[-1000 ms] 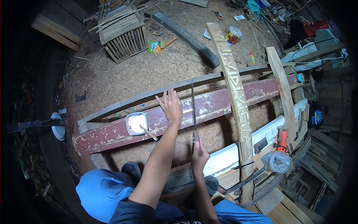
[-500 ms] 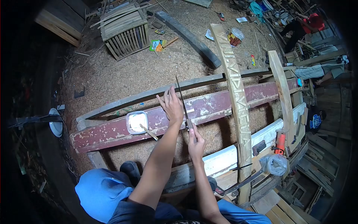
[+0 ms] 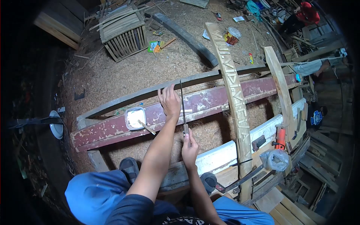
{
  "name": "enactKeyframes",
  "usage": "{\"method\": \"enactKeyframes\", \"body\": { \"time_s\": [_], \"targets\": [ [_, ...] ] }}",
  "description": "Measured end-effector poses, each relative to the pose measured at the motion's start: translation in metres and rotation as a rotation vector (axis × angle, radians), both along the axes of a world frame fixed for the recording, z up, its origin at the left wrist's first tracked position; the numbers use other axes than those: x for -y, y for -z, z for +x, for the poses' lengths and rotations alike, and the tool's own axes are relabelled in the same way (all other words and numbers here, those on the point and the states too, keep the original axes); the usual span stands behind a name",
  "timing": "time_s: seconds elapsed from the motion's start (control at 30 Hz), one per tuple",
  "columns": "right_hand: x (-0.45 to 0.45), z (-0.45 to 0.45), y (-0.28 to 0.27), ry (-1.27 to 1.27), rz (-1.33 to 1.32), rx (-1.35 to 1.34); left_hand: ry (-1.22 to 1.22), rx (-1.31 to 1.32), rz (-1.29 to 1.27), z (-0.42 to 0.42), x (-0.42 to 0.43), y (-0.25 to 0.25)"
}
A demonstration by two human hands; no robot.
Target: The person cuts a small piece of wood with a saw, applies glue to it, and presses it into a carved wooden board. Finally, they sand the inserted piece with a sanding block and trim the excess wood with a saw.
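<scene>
My right hand (image 3: 190,147) grips the brown handle of a tool with a long, narrow dark blade (image 3: 182,103); the blade is seen nearly edge-on, so its kind is unclear. It points away from me across a worn maroon plank (image 3: 210,100). Just left of the blade, my left hand (image 3: 170,102) lies over the plank, fingers apart and bent towards its far edge; what is under the palm is hidden. A short pale wood strip (image 3: 187,111) shows at the blade's right side. Further left, a square tub of white stuff (image 3: 135,117) holds a wooden stick (image 3: 147,127).
A carved board (image 3: 234,90) and a curved plank (image 3: 279,77) cross the maroon plank. A machete (image 3: 242,180), an orange tool (image 3: 280,138) and a plastic bag (image 3: 275,160) lie right. A slatted crate (image 3: 125,37) stands behind. Another person (image 3: 305,17) is at far right.
The blade has swung to point more directly away from me, and my right hand has drawn slightly towards me. My left fingers are more bent and closer together. The whole view has shifted slightly.
</scene>
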State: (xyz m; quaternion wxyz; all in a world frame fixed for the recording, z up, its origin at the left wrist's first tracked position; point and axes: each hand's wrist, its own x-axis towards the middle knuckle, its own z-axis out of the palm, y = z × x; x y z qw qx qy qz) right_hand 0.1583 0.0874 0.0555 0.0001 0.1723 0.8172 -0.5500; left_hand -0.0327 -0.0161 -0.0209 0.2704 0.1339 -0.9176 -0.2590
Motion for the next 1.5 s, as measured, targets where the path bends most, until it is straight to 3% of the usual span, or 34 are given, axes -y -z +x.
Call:
{"method": "enactKeyframes", "body": {
  "time_s": [0.1,0.17,0.23,0.3,0.4,0.67,0.83,1.27,1.5],
  "targets": [
    [0.0,-0.009,0.004,0.004,0.022,-0.117,0.14,-0.073,0.044,0.012,0.002,-0.019],
    [-0.002,-0.007,0.003,0.022,-0.04,-0.041,0.224,0.056,0.124,0.039,0.005,-0.011],
    [-0.001,-0.006,-0.011,0.019,-0.053,0.07,0.264,0.069,0.046,0.068,0.007,-0.008],
    [0.004,-0.009,-0.003,0.015,-0.055,0.008,0.315,0.157,-0.064,0.085,0.007,-0.009],
    [0.007,-0.015,0.007,-0.014,-0.069,-0.043,0.441,0.118,0.022,0.094,0.013,-0.009],
    [-0.002,-0.029,-0.001,-0.136,-0.016,0.015,0.39,-0.039,0.236,0.076,0.028,-0.008],
    [-0.002,-0.025,-0.005,-0.134,0.007,0.091,0.388,-0.022,0.194,0.075,0.027,-0.002],
    [-0.001,-0.006,-0.006,-0.106,0.052,-0.064,0.395,-0.032,0.24,0.075,0.029,-0.005],
    [0.009,-0.028,-0.016,-0.085,-0.023,0.034,0.463,0.021,0.268,0.078,0.032,-0.004]
  ]
}}
